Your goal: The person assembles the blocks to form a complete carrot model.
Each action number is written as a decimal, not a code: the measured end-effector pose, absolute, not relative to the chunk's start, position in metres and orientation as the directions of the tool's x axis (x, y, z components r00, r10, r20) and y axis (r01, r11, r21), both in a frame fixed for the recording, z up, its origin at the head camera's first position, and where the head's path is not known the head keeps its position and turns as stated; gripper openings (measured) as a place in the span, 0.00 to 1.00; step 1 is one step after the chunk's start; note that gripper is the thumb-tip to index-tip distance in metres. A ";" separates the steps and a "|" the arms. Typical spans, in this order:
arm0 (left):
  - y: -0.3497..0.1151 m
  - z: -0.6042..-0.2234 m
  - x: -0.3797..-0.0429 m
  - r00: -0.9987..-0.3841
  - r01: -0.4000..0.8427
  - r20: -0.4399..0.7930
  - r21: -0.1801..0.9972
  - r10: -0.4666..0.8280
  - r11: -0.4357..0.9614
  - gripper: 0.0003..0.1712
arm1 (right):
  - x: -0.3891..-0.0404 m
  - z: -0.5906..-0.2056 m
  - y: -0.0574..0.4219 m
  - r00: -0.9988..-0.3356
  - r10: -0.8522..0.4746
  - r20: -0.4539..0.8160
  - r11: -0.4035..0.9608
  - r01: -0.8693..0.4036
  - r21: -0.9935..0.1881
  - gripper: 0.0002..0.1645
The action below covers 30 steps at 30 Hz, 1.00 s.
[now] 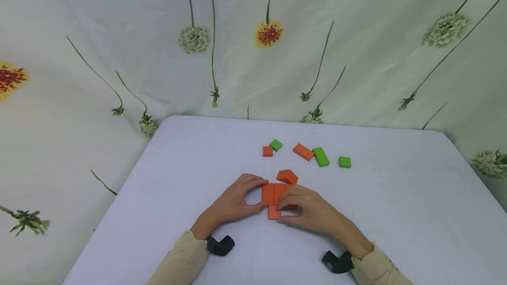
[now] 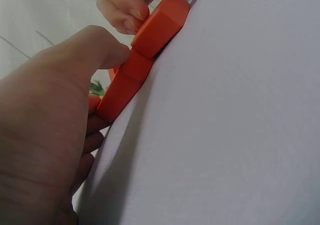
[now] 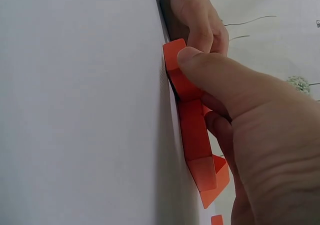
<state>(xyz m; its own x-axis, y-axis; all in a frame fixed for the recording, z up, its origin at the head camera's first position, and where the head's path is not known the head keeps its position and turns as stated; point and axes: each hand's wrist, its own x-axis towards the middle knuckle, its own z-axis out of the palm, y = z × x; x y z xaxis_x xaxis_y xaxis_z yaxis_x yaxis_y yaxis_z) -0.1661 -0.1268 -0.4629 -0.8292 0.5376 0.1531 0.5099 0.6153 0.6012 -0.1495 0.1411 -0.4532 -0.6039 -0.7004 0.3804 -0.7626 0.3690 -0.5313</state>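
Your right grip (image 1: pixel 306 208), nearly closed, pinches the small orange block (image 1: pixel 273 213) against the orange row (image 1: pixel 279 191) on the bench (image 1: pixel 206 162); your left grip (image 1: pixel 235 200), wider, holds the row's left block (image 1: pixel 267 194). You're likely aligning them; next calls for gentle release.

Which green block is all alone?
The green block farthest right, set apart from every other block. The leftmost green block sits close by a small orange block; the long green block, by a long orange block.

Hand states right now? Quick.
Left hand: closed, holding the left orange block of the joined group by its edges.
Right hand: closed, pinching the small orange block at the group's near side.
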 end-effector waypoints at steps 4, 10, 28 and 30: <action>-0.126 -0.462 -0.167 -0.828 0.514 0.156 0.597 0.539 0.616 0.32 | -0.150 -0.452 0.141 -0.596 -0.702 0.390 0.375 -0.775 -0.508 0.13; -0.126 -0.462 -0.168 -0.830 0.508 0.152 0.602 0.537 0.615 0.32 | -0.151 -0.453 0.141 -0.595 -0.702 0.391 0.371 -0.775 -0.512 0.13; -0.129 -0.461 -0.164 -0.829 0.504 0.152 0.619 0.538 0.602 0.32 | -0.150 -0.438 0.137 -0.690 -0.624 0.366 0.438 -0.697 -0.567 0.15; -0.129 -0.461 -0.164 -0.829 0.502 0.150 0.621 0.538 0.602 0.31 | -0.152 -0.434 0.137 -0.711 -0.603 0.361 0.458 -0.680 -0.573 0.16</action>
